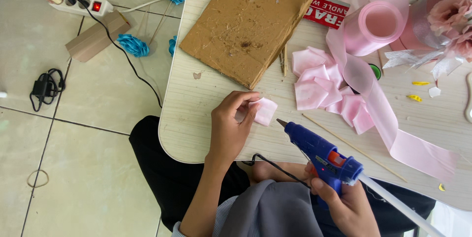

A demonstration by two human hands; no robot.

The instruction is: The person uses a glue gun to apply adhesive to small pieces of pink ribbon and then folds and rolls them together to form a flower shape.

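Left hand [231, 126] pinches the folded pink satin ribbon petal [265, 111] against the pale wooden table [196, 119], fingers closed to keep its fold. Right hand [346, 202] clasps the blue glue gun [322, 156], nozzle aimed at ten o'clock toward the petal, just short of it.

Satin ribbon piece [265, 111] glossy pink; glue gun [319, 156] smooth blue plastic; cardboard [248, 23] rough (matt brown).

flower bouquet [455, 11] cut off (right edge), label [327, 12] partly hidden
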